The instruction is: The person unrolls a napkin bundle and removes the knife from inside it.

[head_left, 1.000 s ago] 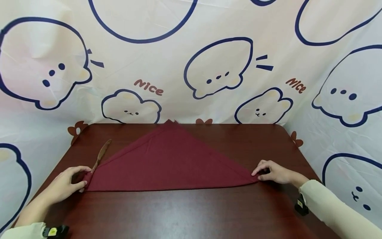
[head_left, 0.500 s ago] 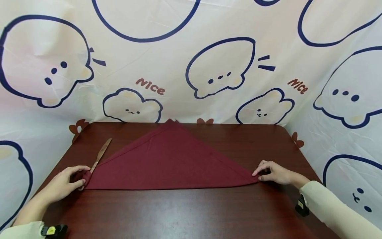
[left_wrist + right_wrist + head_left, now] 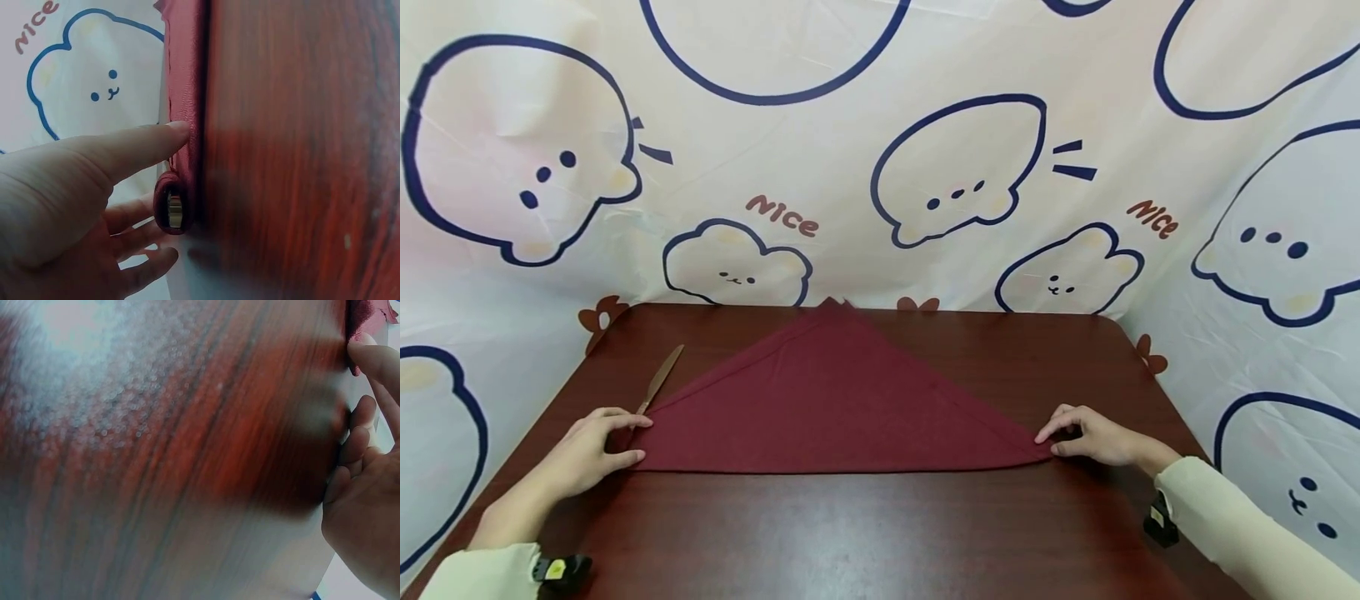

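A dark red cloth napkin [image 3: 820, 408] lies folded in a triangle on the table, its long straight side toward me and its tip at the far edge. At its left corner, a metal table knife [image 3: 662, 375] sticks out toward the back. In the left wrist view, the knife's handle end [image 3: 175, 211] shows inside a small roll of the napkin. My left hand [image 3: 580, 457] has its thumb and forefinger stretched out, touching the napkin at that rolled end, the other fingers loose behind. My right hand [image 3: 1093, 435] pinches the right corner between thumb and forefinger.
The brown wooden table [image 3: 865, 533] has rounded far corners. Behind and at both sides hangs a pale sheet [image 3: 835, 167] printed with cartoon outlines. A small black device sits on each wrist.
My left hand has shifted right and its fingers have spread onto the napkin. The napkin's left end has rolled inward slightly and the knife has turned flatter. My right hand stays at its corner.
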Tool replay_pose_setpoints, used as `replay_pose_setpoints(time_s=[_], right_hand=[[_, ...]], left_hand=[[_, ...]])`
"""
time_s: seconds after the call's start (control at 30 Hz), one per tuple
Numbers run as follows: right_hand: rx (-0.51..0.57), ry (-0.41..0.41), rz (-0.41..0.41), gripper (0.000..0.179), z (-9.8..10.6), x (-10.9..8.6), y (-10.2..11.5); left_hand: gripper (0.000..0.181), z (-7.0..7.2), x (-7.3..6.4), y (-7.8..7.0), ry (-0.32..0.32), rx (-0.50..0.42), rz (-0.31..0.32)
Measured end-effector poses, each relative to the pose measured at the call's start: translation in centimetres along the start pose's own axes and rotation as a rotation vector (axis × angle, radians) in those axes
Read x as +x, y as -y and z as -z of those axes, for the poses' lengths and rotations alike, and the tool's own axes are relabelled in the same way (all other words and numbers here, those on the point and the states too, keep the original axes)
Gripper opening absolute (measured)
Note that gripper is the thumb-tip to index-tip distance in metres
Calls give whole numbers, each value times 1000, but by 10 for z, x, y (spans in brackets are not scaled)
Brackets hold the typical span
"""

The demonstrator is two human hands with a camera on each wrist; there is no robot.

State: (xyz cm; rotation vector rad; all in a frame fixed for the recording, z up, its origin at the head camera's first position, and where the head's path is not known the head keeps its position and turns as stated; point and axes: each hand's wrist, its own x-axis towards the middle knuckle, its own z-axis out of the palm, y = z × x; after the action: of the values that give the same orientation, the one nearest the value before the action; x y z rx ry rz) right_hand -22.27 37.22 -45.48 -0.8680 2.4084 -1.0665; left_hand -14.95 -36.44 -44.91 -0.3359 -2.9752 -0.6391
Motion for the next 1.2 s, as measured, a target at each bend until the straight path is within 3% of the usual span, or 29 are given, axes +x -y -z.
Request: replay_pose_setpoints(time_s=[0.27,0.47,0.97,1.2], right_hand=[[0,-7,7,17,-1,2,1],[9,-7,-2,18,0,1,0],[21,7,-33,18,-2,1,-5],[15,1,-10,18,-1,1,-2]], left_hand=[[39,2,-2,8,29,-10,32],[37,6,-1,9,30,-7,28],[35,9,-4,13,75,-17,87],[35,13,-4,18,86,-21,109]])
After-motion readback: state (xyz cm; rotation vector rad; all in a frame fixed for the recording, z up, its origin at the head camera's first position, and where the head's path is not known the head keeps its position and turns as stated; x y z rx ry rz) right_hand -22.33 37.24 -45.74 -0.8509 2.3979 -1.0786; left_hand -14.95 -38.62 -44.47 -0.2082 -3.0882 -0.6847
